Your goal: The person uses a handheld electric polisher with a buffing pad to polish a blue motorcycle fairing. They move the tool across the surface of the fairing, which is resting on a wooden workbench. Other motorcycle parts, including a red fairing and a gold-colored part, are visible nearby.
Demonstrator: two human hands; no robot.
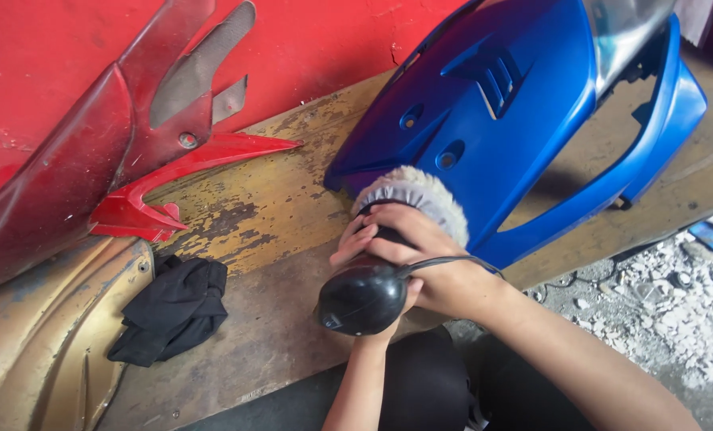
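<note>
Hands both wrapped around a black handheld polisher (364,295): right hand (428,259) closed over the upper body of the tool, left hand (372,275) gripping from beneath, fingers showing on the left side. Cable runs from the tool across the right wrist. Grey fleecy polishing pad (416,195) at the tool's far end presses against the near lower edge of a glossy blue scooter panel (500,112), which lies on the tabletop at centre-right. Tabletop (277,223): worn wooden board, yellow paint flaking, bare brown wood nearer. Crumpled black cloth (173,307) lies near left, well apart from the tool. Dark red fairing panel (93,160) leans far left against a red wall (316,40). Gold-coloured panel (37,335) at near left. Grey rubble floor (660,303) at right.
</note>
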